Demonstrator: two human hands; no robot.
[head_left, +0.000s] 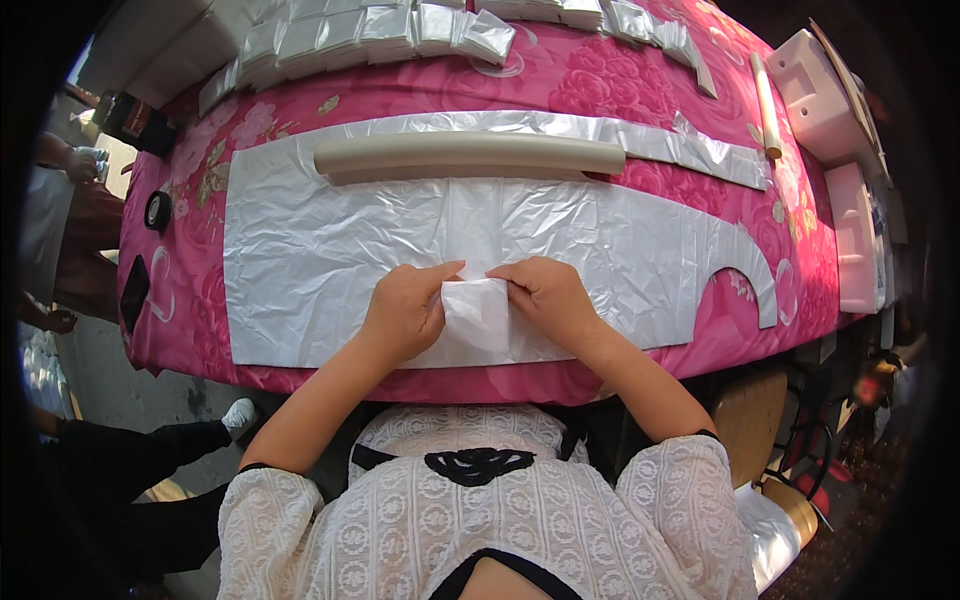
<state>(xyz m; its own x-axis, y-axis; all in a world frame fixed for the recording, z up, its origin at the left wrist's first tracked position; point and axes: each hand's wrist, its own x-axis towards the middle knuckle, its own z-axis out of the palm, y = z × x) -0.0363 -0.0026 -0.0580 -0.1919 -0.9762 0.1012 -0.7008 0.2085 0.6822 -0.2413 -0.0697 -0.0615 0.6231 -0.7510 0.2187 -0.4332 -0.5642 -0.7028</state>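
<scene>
My left hand (402,308) and my right hand (553,302) are close together over a flat stack of white plastic carrier bags (320,260). Thumbs and fingers of both are closed on the two sides of a folded white plastic bag (475,318), whose near part hangs down between them. Cut handles of the stacked bags, with a rounded gap, reach out to the right. Across the far part of the stack lies a long beige tube (470,155).
Folded white packets (380,35) stand in rows along the far side of the pink flowered tablecloth (430,383). A thin roller (767,110) and foam boxes (815,90) are at the right. A tape roll (158,210) and a black phone-like slab (135,293) lie left. Other people stand beyond the left edge.
</scene>
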